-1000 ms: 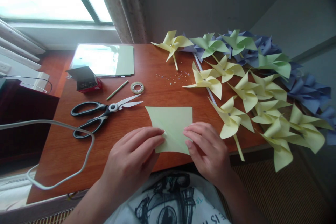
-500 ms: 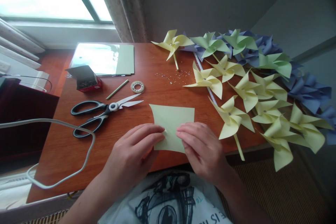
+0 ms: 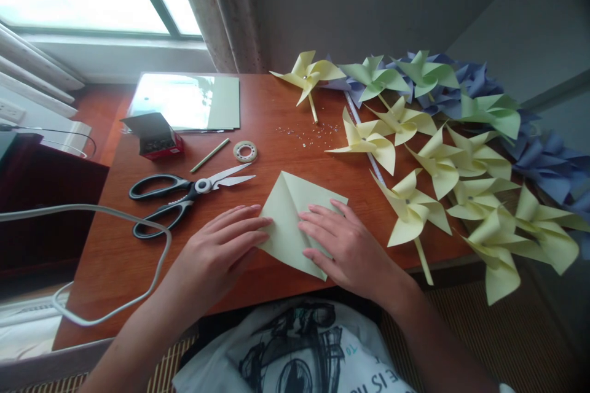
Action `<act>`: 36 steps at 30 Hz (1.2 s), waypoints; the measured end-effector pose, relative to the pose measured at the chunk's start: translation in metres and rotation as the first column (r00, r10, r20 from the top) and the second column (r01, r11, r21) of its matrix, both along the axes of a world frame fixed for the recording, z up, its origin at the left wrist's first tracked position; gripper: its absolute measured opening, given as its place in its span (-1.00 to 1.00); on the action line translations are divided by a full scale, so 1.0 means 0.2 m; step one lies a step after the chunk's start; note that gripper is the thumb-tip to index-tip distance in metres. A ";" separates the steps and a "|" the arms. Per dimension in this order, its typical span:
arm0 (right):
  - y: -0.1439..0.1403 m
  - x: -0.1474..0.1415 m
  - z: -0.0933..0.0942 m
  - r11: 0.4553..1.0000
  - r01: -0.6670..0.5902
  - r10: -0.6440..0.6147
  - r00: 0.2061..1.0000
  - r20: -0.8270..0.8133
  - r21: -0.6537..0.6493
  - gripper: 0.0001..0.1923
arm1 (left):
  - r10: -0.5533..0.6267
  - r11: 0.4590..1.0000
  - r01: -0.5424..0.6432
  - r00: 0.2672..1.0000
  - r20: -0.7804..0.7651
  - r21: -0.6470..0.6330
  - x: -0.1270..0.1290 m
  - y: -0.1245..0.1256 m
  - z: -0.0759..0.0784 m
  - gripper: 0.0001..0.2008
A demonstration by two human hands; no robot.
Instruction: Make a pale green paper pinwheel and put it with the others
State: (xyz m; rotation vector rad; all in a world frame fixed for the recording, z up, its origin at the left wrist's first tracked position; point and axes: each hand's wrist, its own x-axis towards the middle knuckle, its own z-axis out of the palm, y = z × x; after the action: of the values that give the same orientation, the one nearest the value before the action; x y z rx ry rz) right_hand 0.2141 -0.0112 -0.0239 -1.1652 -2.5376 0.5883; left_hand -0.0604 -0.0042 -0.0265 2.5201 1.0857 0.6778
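A pale green-yellow square of paper (image 3: pixel 286 209) lies turned cornerwise on the table, with a diagonal crease running down it. My right hand (image 3: pixel 343 242) rests on its right half, palm down with the fingers spread. At the paper's left corner, my left hand (image 3: pixel 225 245) has its fingers stretched out, their tips touching the edge. Up and to the left are the scissors (image 3: pixel 196 193), blades apart and pointing right. Beyond them lie a thin rolled paper stick (image 3: pixel 209 155) and a roll of tape (image 3: pixel 245 151).
Yellow pinwheels (image 3: pixel 412 209), green pinwheels (image 3: pixel 426 73) and blue ones (image 3: pixel 550 163) crowd the right side. A small red box (image 3: pixel 159 138) stands open by a stack of paper sheets (image 3: pixel 225 101). A white cable (image 3: pixel 168 252) crosses the left edge. Small crumbs (image 3: pixel 313 135) dot the wooden table (image 3: pixel 115 270).
The paper was held by both hands with its edges roughly square to me. Now it lies turned to a diamond, its crease visible, and my fingers have spread out flat.
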 end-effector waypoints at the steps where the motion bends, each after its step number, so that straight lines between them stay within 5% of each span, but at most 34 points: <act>1: 0.00 0.01 0.00 1.000 -0.002 0.002 1.000 -0.005 -0.016 -0.59 | -0.005 1.000 0.005 1.000 -0.011 0.012 -0.01 0.00 -0.01 -0.81; 10: 0.00 0.07 -0.01 0.987 -0.085 0.078 0.995 -0.054 -0.134 -0.22 | 0.015 0.995 -0.006 0.996 -0.089 0.103 -0.07 -0.03 -0.04 -0.74; 18: 0.01 0.11 -0.02 0.978 -0.165 0.143 0.975 -0.168 -0.124 -0.06 | 0.230 0.973 -0.229 0.973 -0.023 0.030 -0.05 -0.06 -0.02 -0.83; 24: 0.00 0.09 -0.06 0.996 -0.081 0.069 0.974 -0.218 -0.045 -0.53 | 0.257 0.966 -0.257 0.966 -0.033 0.012 -0.05 -0.06 -0.02 -0.84; 36: 0.02 0.02 -0.01 0.988 0.017 -0.077 0.918 -0.388 -0.156 -0.68 | 0.143 0.988 -0.141 0.989 -0.036 0.069 0.03 -0.08 0.04 -0.70</act>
State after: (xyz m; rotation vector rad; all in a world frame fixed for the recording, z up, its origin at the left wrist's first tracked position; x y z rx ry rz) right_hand 0.2183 -0.0073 -0.0263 -1.0278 -2.1475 0.9134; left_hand -0.0537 -0.0208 -0.0190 2.5402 1.2876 0.7139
